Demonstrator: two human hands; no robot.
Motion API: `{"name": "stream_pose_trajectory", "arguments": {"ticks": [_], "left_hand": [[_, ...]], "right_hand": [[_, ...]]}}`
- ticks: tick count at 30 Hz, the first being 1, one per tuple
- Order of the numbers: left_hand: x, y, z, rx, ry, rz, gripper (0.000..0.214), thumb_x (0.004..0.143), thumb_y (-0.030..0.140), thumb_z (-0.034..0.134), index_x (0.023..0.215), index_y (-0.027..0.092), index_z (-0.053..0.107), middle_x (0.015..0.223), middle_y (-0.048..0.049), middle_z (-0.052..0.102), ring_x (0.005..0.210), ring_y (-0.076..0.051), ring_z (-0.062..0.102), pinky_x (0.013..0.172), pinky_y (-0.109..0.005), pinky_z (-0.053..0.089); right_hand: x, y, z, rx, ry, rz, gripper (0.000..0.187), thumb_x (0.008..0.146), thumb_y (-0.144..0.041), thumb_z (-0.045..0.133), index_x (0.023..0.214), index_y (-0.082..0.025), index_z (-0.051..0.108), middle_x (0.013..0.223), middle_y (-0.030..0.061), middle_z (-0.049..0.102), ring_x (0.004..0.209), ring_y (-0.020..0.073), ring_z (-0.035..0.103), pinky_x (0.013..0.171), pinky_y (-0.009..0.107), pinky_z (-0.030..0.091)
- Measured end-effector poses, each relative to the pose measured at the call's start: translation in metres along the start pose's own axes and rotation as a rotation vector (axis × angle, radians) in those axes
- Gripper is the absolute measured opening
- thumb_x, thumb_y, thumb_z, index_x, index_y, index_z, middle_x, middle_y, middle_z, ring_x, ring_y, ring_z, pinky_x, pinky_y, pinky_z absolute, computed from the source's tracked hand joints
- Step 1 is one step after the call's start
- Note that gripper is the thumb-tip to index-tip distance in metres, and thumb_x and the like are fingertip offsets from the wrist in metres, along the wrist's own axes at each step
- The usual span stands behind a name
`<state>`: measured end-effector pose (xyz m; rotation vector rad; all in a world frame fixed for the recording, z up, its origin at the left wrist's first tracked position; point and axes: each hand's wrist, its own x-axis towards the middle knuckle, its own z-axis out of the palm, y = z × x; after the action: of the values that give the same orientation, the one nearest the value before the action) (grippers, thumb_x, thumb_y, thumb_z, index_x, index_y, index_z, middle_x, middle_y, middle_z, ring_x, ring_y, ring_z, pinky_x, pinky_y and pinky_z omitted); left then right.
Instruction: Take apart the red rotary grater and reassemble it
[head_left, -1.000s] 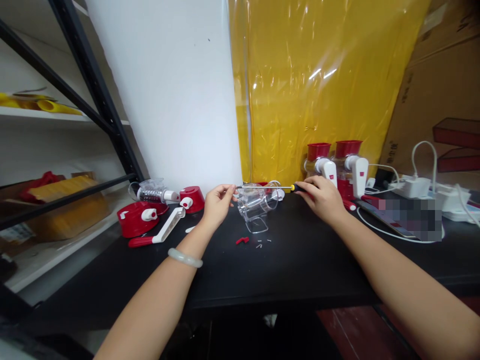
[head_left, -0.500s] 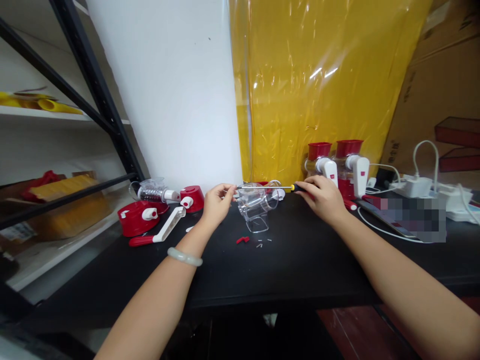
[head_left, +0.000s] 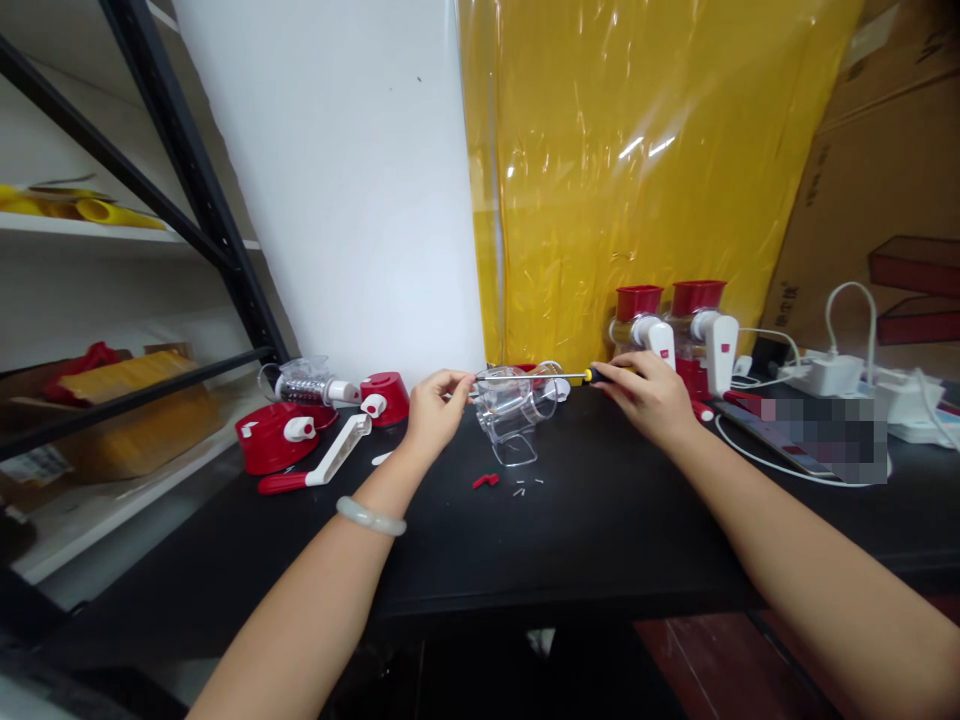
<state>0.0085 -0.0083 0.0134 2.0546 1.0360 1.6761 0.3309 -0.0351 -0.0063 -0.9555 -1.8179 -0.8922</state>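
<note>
My right hand (head_left: 645,395) grips the handle of a screwdriver (head_left: 551,376) that lies level, its tip pointing left. My left hand (head_left: 433,408) pinches its fingertips at the screwdriver's tip; whatever sits between them is too small to make out. Just below the shaft a clear plastic housing (head_left: 514,410) lies on the black table (head_left: 570,530). A small red clip (head_left: 484,481) and a few tiny screws (head_left: 525,488) lie in front of the housing.
Red bases (head_left: 274,436), a white and red crank handle (head_left: 322,463) and a grater drum (head_left: 304,384) lie at the left. Two assembled red and white grinders (head_left: 679,330) stand behind my right hand. Chargers and cables (head_left: 832,375) crowd the right. A black shelf frame (head_left: 191,180) rises at left.
Almost nothing has moved; both hands stay at the screwdriver with only slight shifts of the fingers.
</note>
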Motion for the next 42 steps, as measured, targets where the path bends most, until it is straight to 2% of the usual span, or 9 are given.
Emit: {"name": "stream_pose_trajectory", "arguments": {"ticks": [13,20,24,27,31,33,35,39,42], "left_hand": [[0.0,0.006,-0.002,0.026,0.011,-0.001,0.035,0.084,0.049,0.058,0.083,0.017,0.069,0.078,-0.0043,0.069,0.071,-0.014,0.062,0.057,-0.021,0.049],[-0.001,0.006,-0.002,-0.105,-0.004,-0.046,0.05,0.089,0.059,0.045,0.094,0.015,0.07,0.08,-0.007,0.065,0.071,-0.015,0.059,0.05,-0.02,0.047],[0.002,0.0,-0.001,-0.112,0.028,-0.062,0.052,0.089,0.061,0.041,0.103,0.017,0.064,0.096,-0.0092,0.064,0.089,-0.018,0.061,0.06,-0.023,0.051],[0.002,-0.012,0.002,-0.096,-0.044,-0.08,0.055,0.087,0.062,0.044,0.116,0.017,0.053,0.114,-0.0127,0.06,0.109,-0.021,0.057,0.082,-0.033,0.052],[-0.007,-0.026,0.008,-0.052,-0.28,-0.181,0.082,0.066,0.054,0.075,0.129,0.017,0.038,0.13,-0.0194,0.051,0.126,-0.028,0.048,0.1,-0.045,0.043],[-0.013,-0.027,0.011,-0.054,-0.383,-0.219,0.092,0.055,0.046,0.085,0.128,0.017,0.037,0.131,-0.0204,0.051,0.124,-0.03,0.051,0.101,-0.047,0.044],[-0.019,-0.026,0.014,-0.063,-0.432,-0.257,0.086,0.052,0.042,0.088,0.12,0.016,0.041,0.126,-0.0195,0.055,0.115,-0.03,0.058,0.097,-0.047,0.047],[-0.022,-0.022,0.017,-0.127,-0.427,-0.289,0.068,0.056,0.039,0.086,0.107,0.016,0.047,0.116,-0.016,0.062,0.103,-0.028,0.065,0.091,-0.047,0.051],[-0.02,-0.023,0.016,-0.199,-0.401,-0.287,0.066,0.056,0.036,0.087,0.106,0.017,0.048,0.117,-0.0154,0.062,0.104,-0.026,0.065,0.092,-0.046,0.051]], "right_hand": [[0.0,0.002,0.002,0.01,-0.004,0.006,0.026,0.089,-0.033,0.057,0.111,-0.023,0.069,0.094,0.0099,0.064,0.085,0.0224,0.058,0.073,0.035,0.047],[-0.001,0.002,0.002,0.029,-0.013,0.022,0.027,0.089,-0.032,0.058,0.113,-0.024,0.068,0.095,0.0098,0.063,0.086,0.0233,0.058,0.074,0.037,0.049],[-0.002,0.004,0.004,0.101,0.008,0.065,0.028,0.089,-0.03,0.058,0.114,-0.024,0.066,0.094,0.0095,0.062,0.088,0.0235,0.059,0.077,0.038,0.051],[-0.002,0.008,0.008,0.192,0.055,0.158,0.029,0.088,-0.028,0.056,0.117,-0.024,0.065,0.097,0.0096,0.062,0.091,0.0236,0.06,0.082,0.04,0.051],[-0.006,0.017,0.016,0.289,0.096,0.336,0.031,0.086,-0.027,0.058,0.116,-0.021,0.063,0.104,0.0109,0.065,0.098,0.0255,0.061,0.088,0.045,0.05],[-0.008,0.022,0.02,0.398,0.112,0.46,0.033,0.083,-0.029,0.062,0.114,-0.02,0.063,0.106,0.0106,0.067,0.099,0.0251,0.062,0.089,0.045,0.049],[-0.008,0.026,0.022,0.534,0.154,0.586,0.032,0.079,-0.032,0.067,0.108,-0.019,0.064,0.103,0.0094,0.069,0.095,0.0233,0.064,0.088,0.043,0.05],[-0.007,0.029,0.022,0.681,0.252,0.789,0.029,0.072,-0.038,0.074,0.092,-0.018,0.069,0.091,0.0061,0.07,0.085,0.0196,0.065,0.083,0.04,0.051],[-0.003,0.029,0.023,0.833,0.392,0.879,0.03,0.067,-0.039,0.078,0.087,-0.017,0.068,0.086,0.0038,0.068,0.076,0.0167,0.065,0.072,0.035,0.054]]}}
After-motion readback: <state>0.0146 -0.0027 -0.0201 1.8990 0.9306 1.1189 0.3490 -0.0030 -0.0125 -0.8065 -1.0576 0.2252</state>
